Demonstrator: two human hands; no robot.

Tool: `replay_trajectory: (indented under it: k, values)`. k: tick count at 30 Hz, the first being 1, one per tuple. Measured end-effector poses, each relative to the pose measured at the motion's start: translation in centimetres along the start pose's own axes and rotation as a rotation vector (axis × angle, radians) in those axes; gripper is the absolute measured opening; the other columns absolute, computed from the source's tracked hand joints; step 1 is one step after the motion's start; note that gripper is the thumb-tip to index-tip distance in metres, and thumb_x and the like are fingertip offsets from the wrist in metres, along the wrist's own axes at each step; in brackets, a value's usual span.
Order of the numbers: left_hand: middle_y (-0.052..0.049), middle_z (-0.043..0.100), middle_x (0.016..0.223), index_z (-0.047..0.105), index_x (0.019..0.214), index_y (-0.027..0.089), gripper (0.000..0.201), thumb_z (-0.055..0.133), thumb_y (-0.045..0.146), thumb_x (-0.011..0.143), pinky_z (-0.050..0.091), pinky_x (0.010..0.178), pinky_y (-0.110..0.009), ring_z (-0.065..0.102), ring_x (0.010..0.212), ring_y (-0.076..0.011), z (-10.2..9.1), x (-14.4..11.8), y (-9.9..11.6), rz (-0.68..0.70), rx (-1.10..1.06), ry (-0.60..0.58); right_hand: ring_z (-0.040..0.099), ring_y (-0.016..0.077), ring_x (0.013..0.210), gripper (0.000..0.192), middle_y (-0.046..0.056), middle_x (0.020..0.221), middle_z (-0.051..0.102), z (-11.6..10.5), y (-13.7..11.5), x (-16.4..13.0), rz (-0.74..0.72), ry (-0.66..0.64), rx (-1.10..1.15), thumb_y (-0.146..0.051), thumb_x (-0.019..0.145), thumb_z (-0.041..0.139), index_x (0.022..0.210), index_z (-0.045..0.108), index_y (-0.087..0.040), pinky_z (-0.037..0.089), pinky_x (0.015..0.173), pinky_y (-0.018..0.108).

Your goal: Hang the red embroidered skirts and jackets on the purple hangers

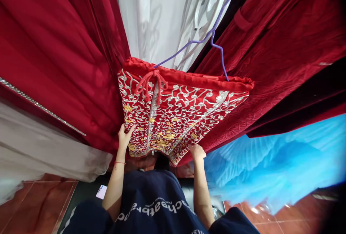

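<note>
A red skirt (173, 118) with silver and gold embroidery hangs from a purple wire hanger (191, 42). Its gathered waistband faces up, and a red drawstring (155, 77) is tied in a bow near the left. My left hand (125, 135) grips the skirt's left side, thumb in front and the other fingers mostly behind the cloth. Lower on the right edge, my right hand (198, 151) is closed around the fabric. Between my two hands the skirt spreads out toward me, with its hem near my body.
Dark red drapes (89, 64) hang at the left, and more red cloth (270, 54) fills the right. Blue ruffled fabric (270, 158) reaches down to the tiled floor (35, 201). A white phone-like object (102, 192) lies beside my left arm. White scrollwork (202, 7) stands behind the hanger.
</note>
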State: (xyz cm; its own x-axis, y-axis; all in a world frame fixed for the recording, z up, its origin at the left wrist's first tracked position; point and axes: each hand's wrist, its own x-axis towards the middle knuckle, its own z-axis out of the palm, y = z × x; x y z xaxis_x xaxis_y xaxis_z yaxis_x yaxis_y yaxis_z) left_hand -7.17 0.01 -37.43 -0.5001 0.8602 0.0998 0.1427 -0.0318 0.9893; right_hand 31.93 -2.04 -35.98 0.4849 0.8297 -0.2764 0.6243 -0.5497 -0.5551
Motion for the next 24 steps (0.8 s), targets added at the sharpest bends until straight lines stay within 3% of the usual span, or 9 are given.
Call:
replay_trajectory:
  k: [3, 6, 10, 13, 18, 21, 24]
  values:
    - [-0.010, 0.074, 0.106, 0.065, 0.103, 0.019, 0.047, 0.077, 0.052, 0.072, 0.054, 0.095, -0.038, 0.070, 0.099, -0.0248, 0.1, -0.2, -0.3, 0.013, 0.025, 0.011, 0.071, 0.0314, 0.088, 0.031, 0.016, 0.084, 0.074, 1.0, -1.5, 0.0, -0.131, -0.263, -0.013, -0.042, 0.069, 0.075, 0.081, 0.070, -0.014, 0.053, 0.084, 0.046]
    - [-0.009, 0.074, 0.101, 0.065, 0.098, 0.019, 0.042, 0.073, 0.053, 0.076, 0.054, 0.093, -0.036, 0.070, 0.096, -0.0241, 0.0, -0.2, -0.5, 0.022, 0.049, -0.005, 0.068, 0.0222, 0.090, 0.028, 0.007, 0.092, 0.076, 3.4, -3.6, -0.3, -0.314, -0.406, 0.091, -0.040, 0.075, 0.071, 0.092, 0.071, -0.018, 0.053, 0.087, 0.035]
    - [-0.008, 0.074, 0.095, 0.065, 0.093, 0.019, 0.039, 0.069, 0.054, 0.078, 0.054, 0.091, -0.036, 0.070, 0.094, -0.0242, 0.0, -0.1, -0.4, 0.040, 0.069, -0.030, 0.065, 0.0203, 0.103, 0.024, 0.007, 0.108, 0.073, 6.0, -5.3, -0.5, -0.446, -0.377, 0.214, -0.032, 0.084, 0.060, 0.103, 0.068, -0.020, 0.049, 0.096, 0.033]
    - [-0.008, 0.074, 0.092, 0.065, 0.092, 0.019, 0.038, 0.069, 0.055, 0.079, 0.055, 0.090, -0.036, 0.070, 0.093, -0.0249, 0.1, -0.5, -0.1, 0.052, 0.076, -0.040, 0.067, 0.0206, 0.097, 0.022, 0.007, 0.101, 0.073, 6.1, -5.6, -0.3, -0.495, -0.390, 0.254, -0.031, 0.082, 0.062, 0.098, 0.068, -0.019, 0.051, 0.092, 0.032]
    - [-0.010, 0.074, 0.102, 0.065, 0.101, 0.019, 0.041, 0.066, 0.055, 0.082, 0.055, 0.090, -0.036, 0.070, 0.095, -0.0247, 0.1, -1.6, -0.3, 0.061, 0.093, -0.032, 0.063, 0.0221, 0.109, 0.031, 0.012, 0.112, 0.069, 5.6, -4.7, 0.4, -0.429, -0.291, 0.281, -0.036, 0.090, 0.050, 0.112, 0.061, -0.017, 0.048, 0.098, 0.036]
    - [-0.012, 0.071, 0.113, 0.061, 0.115, 0.019, 0.047, 0.065, 0.055, 0.084, 0.052, 0.097, -0.038, 0.069, 0.104, -0.0250, 0.4, -1.9, -0.4, 0.069, 0.109, 0.007, 0.067, 0.0216, 0.091, 0.023, 0.007, 0.090, 0.071, 5.6, -3.8, -0.5, -0.416, -0.378, 0.261, -0.038, 0.085, 0.059, 0.094, 0.065, -0.018, 0.052, 0.090, 0.037]
    - [-0.015, 0.066, 0.125, 0.056, 0.124, 0.018, 0.053, 0.066, 0.052, 0.084, 0.047, 0.106, -0.041, 0.064, 0.116, -0.0262, 0.6, -2.1, -0.1, 0.089, 0.109, 0.054, 0.067, 0.0193, 0.072, 0.027, 0.003, 0.073, 0.068, 4.8, -3.7, -1.9, -0.489, -0.529, 0.263, -0.045, 0.080, 0.065, 0.082, 0.065, -0.018, 0.056, 0.077, 0.035]
